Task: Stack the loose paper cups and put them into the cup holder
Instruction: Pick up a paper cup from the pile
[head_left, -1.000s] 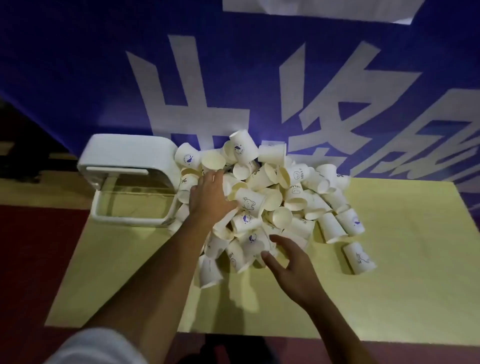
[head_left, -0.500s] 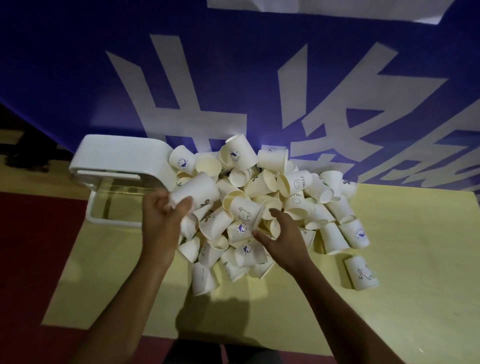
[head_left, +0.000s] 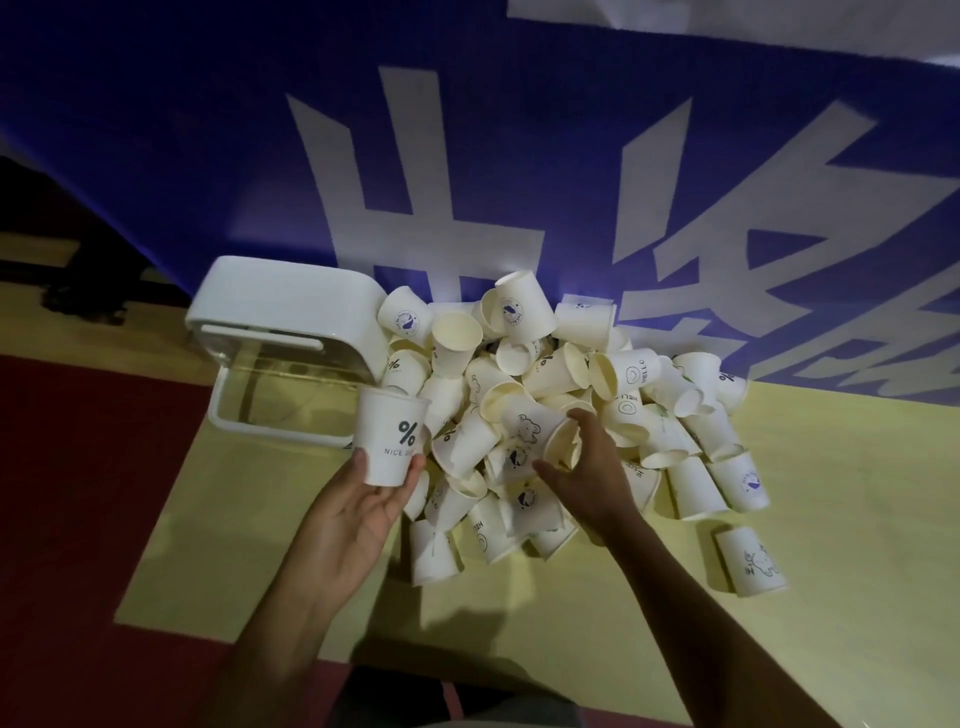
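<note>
**A:** How far along is it?

**B:** Barely begun, I'd say. The cup holder (head_left: 285, 322), a white box with a clear front at the far left of the tabletop (head_left: 779, 639), appears to have nothing in it. No stack of any height shows anywhere.

**A:** Where are the cups?

**B:** Nearly all lie in one loose pile (head_left: 623, 384) just right of the holder, against the blue banner (head_left: 182, 130) at the far edge. They point every way, many on their sides. A lone cup (head_left: 750, 564) lies apart at the near right.

**A:** And the hands?

**B:** The left hand (head_left: 358, 514) holds the percent cup (head_left: 392, 441) upright above the tabletop, just near of the holder, with fingers and thumb clamped round its lower wall. The right hand (head_left: 592, 473) is on the near side of the pile. Its fingers are curled over the rim of a second cup (head_left: 560, 441), which lies on its side with its mouth facing left.

**A:** What do the cups look like?

**B:** They are small, white and tapered, with cream insides. The prints vary: a percent sign, "HELLO" with a smiley, a bear, round blue badges. They look thin-walled, so I'd expect a hard squeeze to dent them.

**A:** What is left?

**B:** Practically all of it. First comes nesting these two, then working through the pile and loading the holder.
</note>
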